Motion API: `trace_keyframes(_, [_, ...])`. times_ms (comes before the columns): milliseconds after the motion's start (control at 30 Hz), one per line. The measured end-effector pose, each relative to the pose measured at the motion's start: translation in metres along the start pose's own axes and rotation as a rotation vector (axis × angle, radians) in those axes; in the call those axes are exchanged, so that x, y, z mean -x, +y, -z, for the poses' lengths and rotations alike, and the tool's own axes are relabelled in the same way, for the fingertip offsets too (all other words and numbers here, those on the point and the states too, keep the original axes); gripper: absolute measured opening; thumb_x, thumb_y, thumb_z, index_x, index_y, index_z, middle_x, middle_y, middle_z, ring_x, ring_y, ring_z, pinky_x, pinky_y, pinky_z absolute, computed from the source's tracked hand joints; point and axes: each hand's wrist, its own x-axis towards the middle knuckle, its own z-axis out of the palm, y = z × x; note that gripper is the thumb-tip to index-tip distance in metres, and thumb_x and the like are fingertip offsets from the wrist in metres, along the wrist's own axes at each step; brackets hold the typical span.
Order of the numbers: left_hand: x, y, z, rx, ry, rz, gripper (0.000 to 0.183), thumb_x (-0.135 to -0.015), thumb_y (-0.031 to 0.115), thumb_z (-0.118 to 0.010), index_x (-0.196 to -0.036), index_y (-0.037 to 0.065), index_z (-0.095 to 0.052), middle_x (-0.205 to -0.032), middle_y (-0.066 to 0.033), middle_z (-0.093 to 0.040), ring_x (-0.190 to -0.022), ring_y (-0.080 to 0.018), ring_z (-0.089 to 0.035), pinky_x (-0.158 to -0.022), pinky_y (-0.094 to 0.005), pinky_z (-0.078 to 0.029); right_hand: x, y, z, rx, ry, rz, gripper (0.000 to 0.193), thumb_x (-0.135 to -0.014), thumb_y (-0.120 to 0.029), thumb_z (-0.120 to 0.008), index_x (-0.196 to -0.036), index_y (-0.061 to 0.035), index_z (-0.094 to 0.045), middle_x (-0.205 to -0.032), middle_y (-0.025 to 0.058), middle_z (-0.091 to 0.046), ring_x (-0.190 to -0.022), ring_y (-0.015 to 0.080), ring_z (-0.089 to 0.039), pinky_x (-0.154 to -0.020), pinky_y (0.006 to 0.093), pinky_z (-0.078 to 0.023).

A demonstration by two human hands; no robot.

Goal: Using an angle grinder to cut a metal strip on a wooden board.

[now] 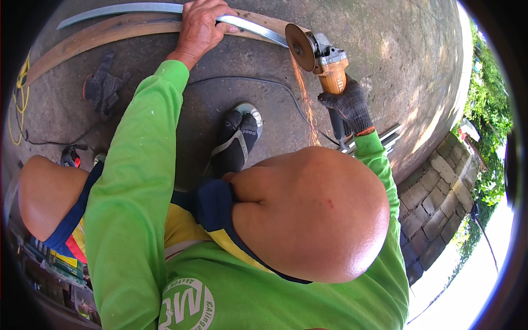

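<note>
My bare left hand (202, 27) grips a long, thin strip of silvery metal (254, 30) and holds it down along a wooden plank (110, 30) on the ground. In a dark knitted glove, my right hand (352, 107) is wrapped round the handle of an orange angle grinder (333, 74). The grinder's brown disc (300, 48) stands upright against the right end of the strip. Orange sparks (309, 104) stream from that contact back toward my legs. The lower part of the grinder's handle is partly hidden by the glove.
A dark cord (242, 78) crosses the concrete floor past my sandalled foot (239, 135). A dark glove (103, 88) and a yellow cord (22, 102) lie at the left. Metal pieces (390, 136) lie beyond my right wrist, and grey blocks (434, 203) are stacked farther right.
</note>
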Motion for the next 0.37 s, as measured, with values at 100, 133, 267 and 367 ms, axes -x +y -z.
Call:
trace_keyframes(100, [0.000, 0.001, 0.000, 0.006, 0.005, 0.002, 0.023, -0.065, 0.003, -0.074, -0.087, 0.009, -0.072, -0.091, -0.0091, -0.065, -0.096, -0.0336, -0.058, -0.089, -0.0457, -0.044, -0.005, -0.002, -0.001, 0.079, 0.025, 0.011, 0.058, -0.062, -0.028, -0.090, -0.109, -0.0035, -0.066, -0.093, 0.0136, -0.074, -0.086, 0.0284, -0.073, -0.079, 0.0393, -0.058])
trace_keyframes(133, [0.000, 0.002, 0.001, 0.013, 0.002, 0.001, 0.024, -0.065, 0.002, -0.074, -0.087, 0.009, -0.072, -0.091, -0.0091, -0.065, -0.096, -0.0336, -0.059, -0.089, -0.0457, -0.044, -0.004, -0.004, -0.001, 0.079, 0.025, 0.011, 0.058, -0.062, -0.028, -0.090, -0.109, -0.0035, -0.066, -0.093, 0.0136, -0.074, -0.086, 0.0284, -0.073, -0.079, 0.0393, -0.058])
trace_keyframes(267, [0.000, 0.004, 0.003, -0.016, 0.002, 0.011, 0.024, -0.065, 0.002, -0.075, -0.087, 0.009, -0.072, -0.092, -0.0092, -0.065, -0.096, -0.0336, -0.059, -0.088, -0.0457, -0.044, -0.004, -0.012, 0.002, 0.115, 0.033, 0.009, 0.058, -0.063, -0.028, -0.089, -0.110, -0.0039, -0.066, -0.094, 0.0138, -0.074, -0.087, 0.0278, -0.074, -0.080, 0.0392, -0.058])
trace_keyframes(367, [0.000, 0.002, 0.001, -0.010, 0.003, 0.014, 0.023, -0.065, 0.003, -0.075, -0.087, 0.009, -0.072, -0.092, -0.0092, -0.065, -0.097, -0.0335, -0.059, -0.089, -0.0456, -0.044, -0.004, -0.011, 0.002, 0.096, 0.035, 0.027, 0.058, -0.064, -0.029, -0.089, -0.111, -0.0041, -0.066, -0.095, 0.0134, -0.075, -0.089, 0.0280, -0.074, -0.081, 0.0390, -0.058])
